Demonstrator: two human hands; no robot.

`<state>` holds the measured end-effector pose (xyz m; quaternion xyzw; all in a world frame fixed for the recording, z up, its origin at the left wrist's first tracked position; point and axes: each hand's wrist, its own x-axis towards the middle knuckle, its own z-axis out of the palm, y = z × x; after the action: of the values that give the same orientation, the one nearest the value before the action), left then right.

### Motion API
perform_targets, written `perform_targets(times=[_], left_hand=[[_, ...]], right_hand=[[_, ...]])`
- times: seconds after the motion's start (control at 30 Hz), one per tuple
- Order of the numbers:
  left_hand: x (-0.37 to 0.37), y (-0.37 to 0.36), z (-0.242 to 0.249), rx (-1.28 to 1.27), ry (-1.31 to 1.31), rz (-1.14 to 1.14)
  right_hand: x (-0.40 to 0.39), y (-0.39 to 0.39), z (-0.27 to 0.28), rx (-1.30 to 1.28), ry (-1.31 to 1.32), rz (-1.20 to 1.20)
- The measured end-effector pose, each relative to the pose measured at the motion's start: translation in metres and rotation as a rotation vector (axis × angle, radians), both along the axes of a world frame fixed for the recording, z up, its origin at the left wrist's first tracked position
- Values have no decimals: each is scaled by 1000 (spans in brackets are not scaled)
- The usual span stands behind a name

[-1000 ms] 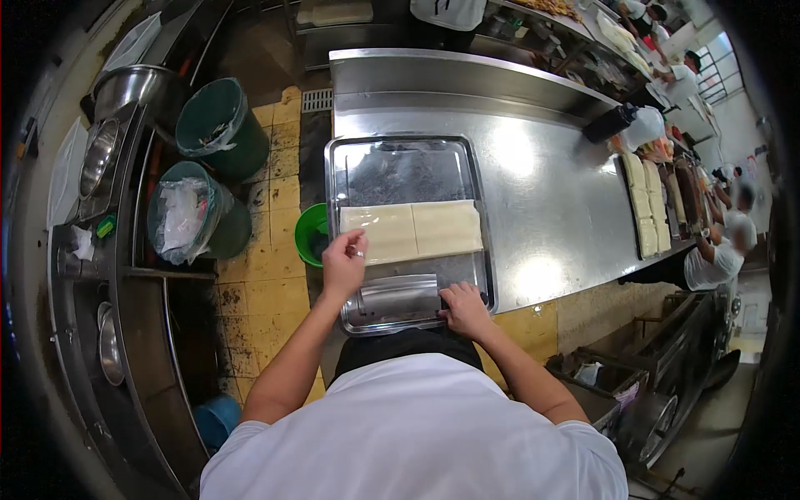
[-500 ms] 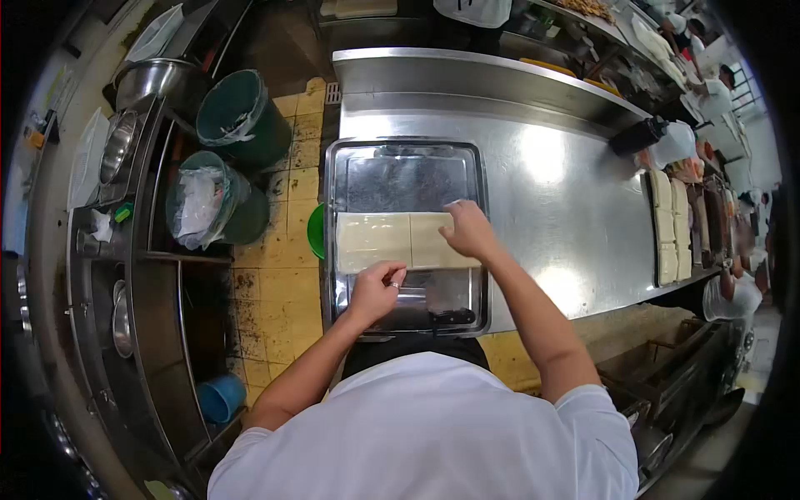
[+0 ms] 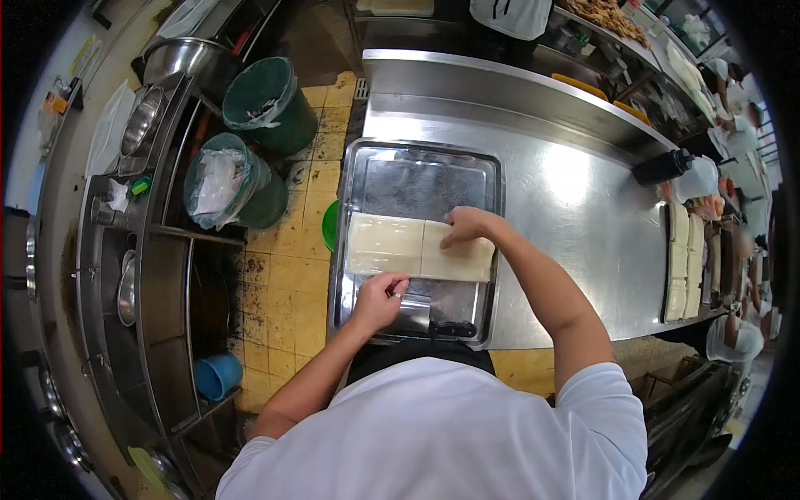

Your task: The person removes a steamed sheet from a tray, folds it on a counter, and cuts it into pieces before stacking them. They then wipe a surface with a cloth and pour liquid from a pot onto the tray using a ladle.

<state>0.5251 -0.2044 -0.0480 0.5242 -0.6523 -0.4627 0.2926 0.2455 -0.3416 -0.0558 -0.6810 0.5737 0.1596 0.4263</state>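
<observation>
A pale cream slab [image 3: 385, 244] with a glossy top lies across a metal tray [image 3: 343, 292], a straight cut line splitting it into two blocks. My right hand [image 3: 472, 225] reaches over the right-hand block [image 3: 458, 260], thumb and fingers apart at its top surface. At the slab's near edge, my left hand [image 3: 381, 302] is closed, with thumb and fingertips pinched together; anything between them is too small to make out. Just right of that hand, a cleaver [image 3: 414, 313] with a black handle rests in the tray's near end.
The tray sits on a steel counter [image 3: 567, 242]. Rows of pale blocks [image 3: 685, 258] stand at the right, near a dark bottle [image 3: 663, 168]. Two green bins [image 3: 271, 108] and a steel shelf unit [image 3: 167, 283] are left. Another person's white apron [image 3: 512, 17] shows beyond the counter.
My right hand has moved from the slab's far edge toward me, over its top. My left hand stays pinched at the near edge. The whole view has shifted, so things appear farther right.
</observation>
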Motion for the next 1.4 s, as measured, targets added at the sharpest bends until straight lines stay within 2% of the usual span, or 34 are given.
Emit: perform_targets(times=[0.07,0.17,0.27,0.37,0.6,0.7,0.83,0.93,1.13,1.23,1.33,1.4], left_hand=[[0,2,1,23,8,18],[3,2,3,61,22,29],[6,2,9,84,3,32],[10,1,13,76,1,36],[16,-6,14,61,17,-7],[19,-16,-2,32,66,-19],[21,-61,7,-115,-80,-65],[21,-107,-3,-453,-343,-174],[6,-166,-6,-321,-838,-584],[-7,-180,3,-165,-920,-673],[-17,-190,8,-131,-1066,-790],[-24,-201,13,-53,-1075,-899]], right_hand=[[3,-4,19,161,0,7],[-2,-6,12,286,-122,11],[-6,-4,0,532,-210,-115],[-15,2,-5,556,-287,-164],[-35,46,12,622,-626,-494],[-39,77,13,626,-782,-626],[-35,123,17,572,-967,-813],[-26,159,23,529,-1072,-944],[-6,212,40,409,-1163,-1133],[1,230,48,351,-1236,-1151],[6,243,56,301,-1282,-1179],[11,250,61,275,-1321,-1191]])
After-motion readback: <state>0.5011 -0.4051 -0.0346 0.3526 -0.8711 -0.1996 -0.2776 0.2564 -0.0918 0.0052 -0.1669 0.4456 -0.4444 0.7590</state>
